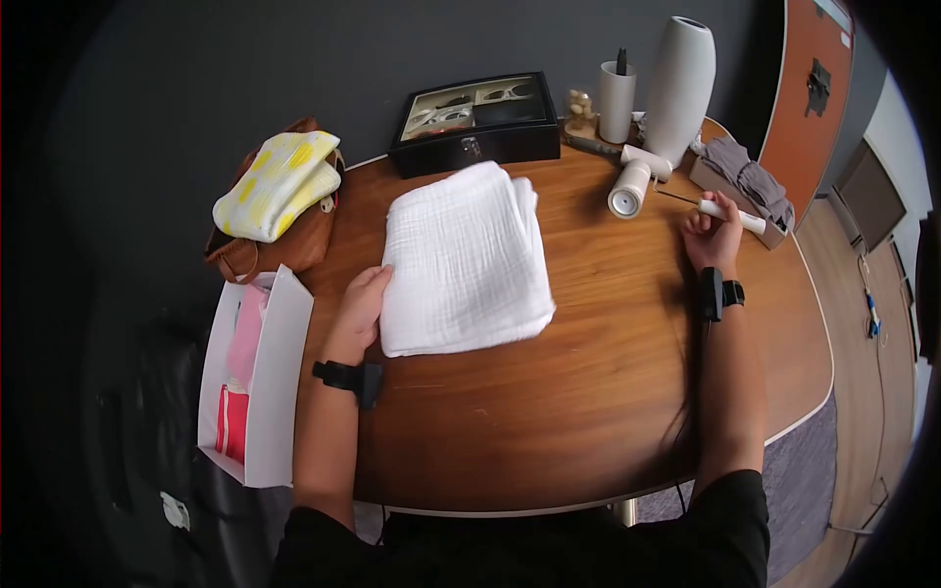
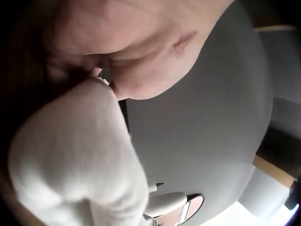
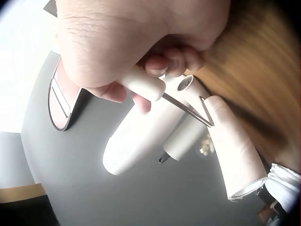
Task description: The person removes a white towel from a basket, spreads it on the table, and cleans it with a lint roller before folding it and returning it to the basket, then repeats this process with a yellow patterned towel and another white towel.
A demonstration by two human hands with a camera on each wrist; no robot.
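A folded white muslin cloth (image 1: 466, 260) is held at its left edge by my left hand (image 1: 361, 306), thumb on top. In the left wrist view, the cloth (image 2: 77, 146) bulges out from beneath the left hand (image 2: 141, 52). At the right, my right hand (image 1: 718, 235) grips the white handle of a lint roller (image 1: 629, 186). Its thin metal rod runs left to the pale roll. The right wrist view shows fingers of the right hand (image 3: 113, 42) around the handle and the bent rod entering the roll of the lint roller (image 3: 237, 146).
A black glass-topped case (image 1: 475, 122) stands at the back. Left are a brown bag (image 1: 294, 245) with a yellow-white cloth (image 1: 279, 186) on it and a white box (image 1: 279, 392). A tall white vase (image 1: 679, 88), white cup (image 1: 617, 103) and grey cloth box (image 1: 750, 181) stand back right.
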